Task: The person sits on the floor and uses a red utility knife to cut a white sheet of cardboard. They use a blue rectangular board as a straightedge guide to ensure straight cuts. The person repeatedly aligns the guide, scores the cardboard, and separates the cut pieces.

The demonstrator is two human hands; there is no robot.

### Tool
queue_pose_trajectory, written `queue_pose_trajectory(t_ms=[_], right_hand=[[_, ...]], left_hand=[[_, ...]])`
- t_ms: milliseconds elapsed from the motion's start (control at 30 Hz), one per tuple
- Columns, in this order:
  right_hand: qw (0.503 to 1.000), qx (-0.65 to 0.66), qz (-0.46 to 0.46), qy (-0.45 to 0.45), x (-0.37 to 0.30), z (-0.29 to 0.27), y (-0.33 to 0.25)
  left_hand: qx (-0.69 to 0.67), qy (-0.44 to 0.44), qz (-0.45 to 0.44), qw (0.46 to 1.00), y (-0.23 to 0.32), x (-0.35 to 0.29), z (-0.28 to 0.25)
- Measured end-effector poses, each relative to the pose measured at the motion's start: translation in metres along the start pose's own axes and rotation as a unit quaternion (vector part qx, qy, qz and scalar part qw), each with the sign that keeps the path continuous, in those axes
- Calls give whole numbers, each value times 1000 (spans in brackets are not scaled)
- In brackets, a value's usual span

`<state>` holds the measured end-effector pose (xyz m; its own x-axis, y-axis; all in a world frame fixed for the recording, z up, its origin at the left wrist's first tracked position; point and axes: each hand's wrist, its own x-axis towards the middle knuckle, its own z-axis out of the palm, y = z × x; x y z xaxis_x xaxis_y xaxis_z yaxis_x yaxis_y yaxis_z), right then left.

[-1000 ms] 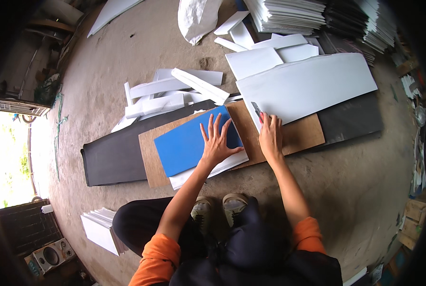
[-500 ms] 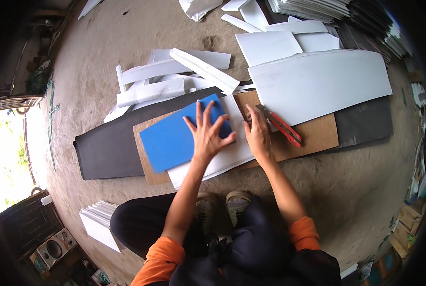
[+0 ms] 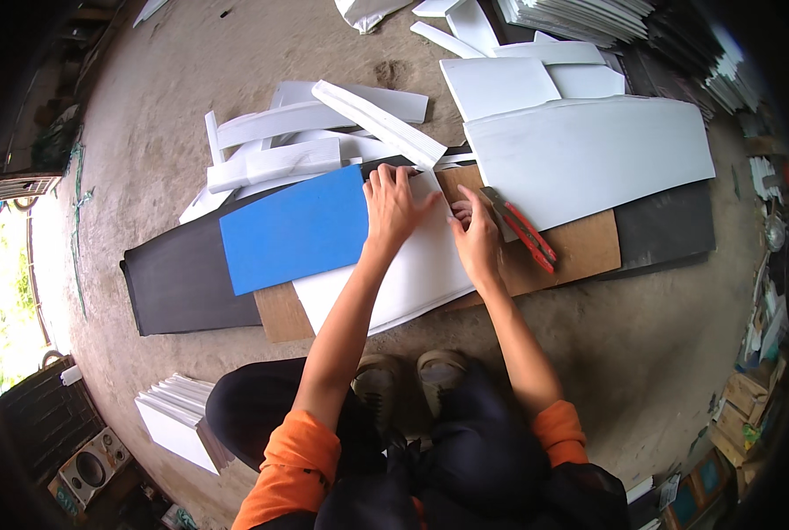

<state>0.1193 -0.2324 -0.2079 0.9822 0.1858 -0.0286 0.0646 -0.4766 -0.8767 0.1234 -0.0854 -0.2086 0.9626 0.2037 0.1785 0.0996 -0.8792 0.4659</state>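
A white foam sheet (image 3: 385, 290) lies on a brown wooden board, its lower edge showing more than one layer. My left hand (image 3: 392, 210) rests on the far part of this sheet, beside the blue board; its thumb is spread to the right and its fingertips bend near the far edge. At the sheet's right edge, my right hand (image 3: 474, 238) has its fingers curled in, with thumb and fingers on the edge. The flat blue board (image 3: 297, 230) overlaps the sheet's left side. Just right of my right hand lies a red-handled utility knife (image 3: 531, 237).
The brown board (image 3: 580, 247) sits on a long black sheet (image 3: 182, 274) on the floor. White offcuts (image 3: 275, 163) are heaped beyond it. Large white sheets (image 3: 597, 150) lie at the right. A white stack (image 3: 182, 420) stands by my left knee.
The blue board has slid left, uncovering more of the white sheet. My left hand has come off it and moved right and slightly farther away. My right hand has hardly moved.
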Motion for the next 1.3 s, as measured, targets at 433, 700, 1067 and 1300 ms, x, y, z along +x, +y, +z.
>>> queue_pose_trajectory(t_ms=[433, 700, 1067, 1300], right_hand=[[988, 80, 94, -91, -9, -14, 22], [966, 101, 152, -182, -71, -52, -9], [979, 154, -92, -99, -72, -144, -156], [975, 137, -96, -148, -86, -168, -226]], left_hand=[[30, -149, 26, 988, 4, -29, 12], [-109, -275, 27, 955, 25, -62, -25], [-299, -45, 165, 939, 93, -21, -199], [-290, 85, 218, 928, 103, -37, -253]])
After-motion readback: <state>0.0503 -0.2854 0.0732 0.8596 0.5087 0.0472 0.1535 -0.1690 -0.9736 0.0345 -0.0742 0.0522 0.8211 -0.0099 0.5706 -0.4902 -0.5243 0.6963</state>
